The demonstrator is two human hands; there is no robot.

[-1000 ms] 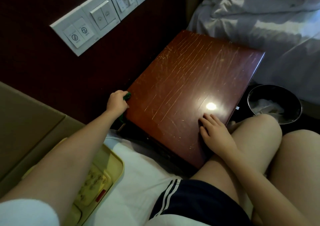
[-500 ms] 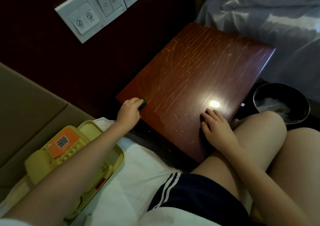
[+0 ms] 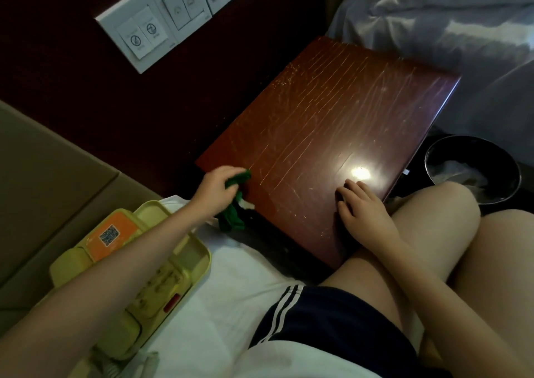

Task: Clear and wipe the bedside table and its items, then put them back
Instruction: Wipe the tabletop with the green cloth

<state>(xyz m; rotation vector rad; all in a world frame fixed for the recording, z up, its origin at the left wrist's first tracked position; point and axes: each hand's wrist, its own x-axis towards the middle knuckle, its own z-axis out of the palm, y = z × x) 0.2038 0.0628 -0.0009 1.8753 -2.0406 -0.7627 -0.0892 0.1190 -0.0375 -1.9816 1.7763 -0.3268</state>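
Left hand [image 3: 215, 185] gripping a crumpled green cloth [image 3: 238, 178], right hand [image 3: 364, 210] flat on the scratched red-brown wooden table [image 3: 332, 123], I'd wipe in overlapping strokes.

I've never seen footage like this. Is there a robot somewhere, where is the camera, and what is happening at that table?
There is no machine here. A person wears one camera on the head, and it looks down at their own two hands. The left hand holds a crumpled green cloth against the corner of the scratched reddish-brown wooden bedside table. The right hand rests flat near the table's front edge. The pale yellow telephone with an orange label lies off the table on the white bed sheet.
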